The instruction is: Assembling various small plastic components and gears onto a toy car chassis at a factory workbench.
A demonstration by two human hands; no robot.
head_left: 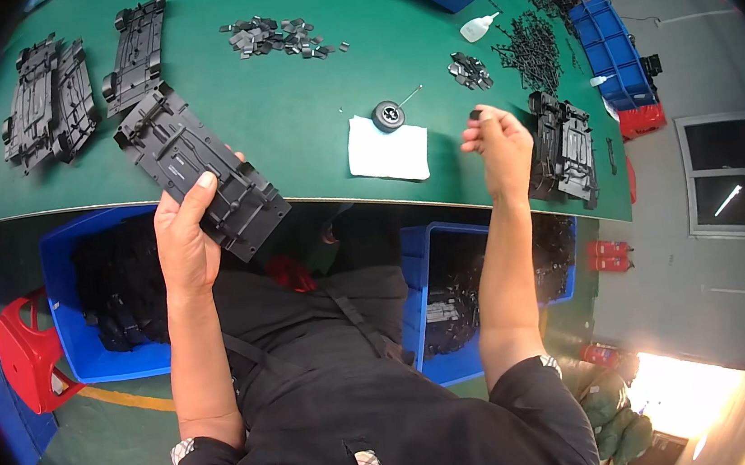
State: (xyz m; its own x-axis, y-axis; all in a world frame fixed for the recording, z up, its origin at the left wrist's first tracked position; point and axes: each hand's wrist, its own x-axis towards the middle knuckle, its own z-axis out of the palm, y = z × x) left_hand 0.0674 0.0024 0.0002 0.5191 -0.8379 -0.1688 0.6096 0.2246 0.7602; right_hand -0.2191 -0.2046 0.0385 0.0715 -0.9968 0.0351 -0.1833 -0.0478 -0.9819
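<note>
My left hand (184, 239) grips a long black plastic toy-car chassis (178, 153) by its near part, thumb on top. The chassis is tilted over the table's front edge. In a pinch, my right hand (503, 148) holds a small black piece (475, 114) between thumb and fingertips, above the table; its exact shape is too small to tell. Between my hands lies a folded white cloth (387, 151). A small black wheel (388, 115) with a thin metal rod sticking out rests at the cloth's far edge.
On the green table (286, 105) are more black chassis (34, 100) at left, a chassis stack (575, 152) at right, small black clips (279, 38), another pile (469, 71), dark parts (531, 52) and a white squeeze bottle (478, 28). Blue bins (61, 306) sit below.
</note>
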